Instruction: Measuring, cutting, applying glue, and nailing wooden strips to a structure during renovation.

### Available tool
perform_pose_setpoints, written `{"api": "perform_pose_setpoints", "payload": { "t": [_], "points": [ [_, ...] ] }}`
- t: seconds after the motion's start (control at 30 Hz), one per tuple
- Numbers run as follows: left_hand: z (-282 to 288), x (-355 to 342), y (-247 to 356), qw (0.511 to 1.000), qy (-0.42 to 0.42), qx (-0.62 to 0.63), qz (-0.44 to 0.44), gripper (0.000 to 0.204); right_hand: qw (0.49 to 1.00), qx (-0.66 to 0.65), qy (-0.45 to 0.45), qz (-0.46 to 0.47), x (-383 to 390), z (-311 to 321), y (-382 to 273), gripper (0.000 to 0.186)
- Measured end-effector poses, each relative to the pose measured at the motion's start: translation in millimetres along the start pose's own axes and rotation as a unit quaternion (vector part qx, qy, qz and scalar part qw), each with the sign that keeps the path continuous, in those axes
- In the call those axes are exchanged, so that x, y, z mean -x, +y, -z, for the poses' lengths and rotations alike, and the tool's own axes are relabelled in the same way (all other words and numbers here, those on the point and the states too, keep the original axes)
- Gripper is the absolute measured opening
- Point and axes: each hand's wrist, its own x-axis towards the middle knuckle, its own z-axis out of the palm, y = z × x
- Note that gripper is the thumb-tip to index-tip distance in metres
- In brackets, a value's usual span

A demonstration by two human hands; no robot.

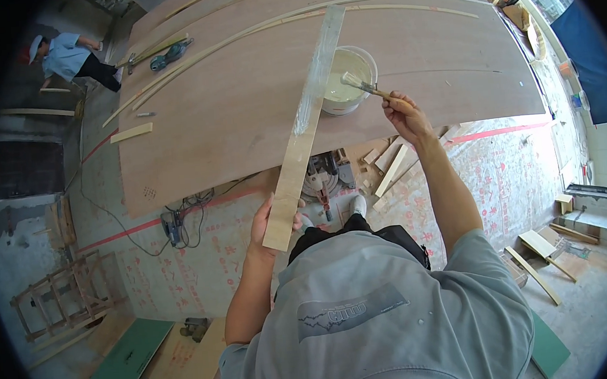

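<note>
My left hand (267,224) grips a long pale wooden strip (289,183) near its lower end. The strip's upper part carries a wet, whitish, streaky coating and extends over the large board tabletop (227,110). My right hand (404,112) holds a paintbrush (367,86) by its wooden handle, bristles tilted over a white bucket (350,105) of pale creamy liquid that stands just right of the strip. The strip hides part of the bucket's left side.
Thin strips (410,9) and a green power tool (167,56) lie on the board. A mitre saw (327,181), offcuts (390,176) and a corded tool (172,227) are below its near edge. Another person (69,58) is at the upper left. Green panels (129,360) lie lower left.
</note>
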Motion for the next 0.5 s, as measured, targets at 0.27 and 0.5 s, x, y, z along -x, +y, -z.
{"api": "perform_pose_setpoints", "payload": {
  "t": [0.27, 0.5],
  "points": [
    [-9.5, -32.0, 5.1, 0.998, -0.061, -0.020, 0.025, 0.053, 0.992, 0.068, 0.038, 0.101, -18.9, -19.2, -20.9, 0.004],
    [-12.8, -18.6, -9.1, 0.999, -0.035, 0.001, 0.018, 0.056, 0.990, 0.005, 0.105, 0.097, 8.5, -59.4, -21.4, 0.011]
  ]
}}
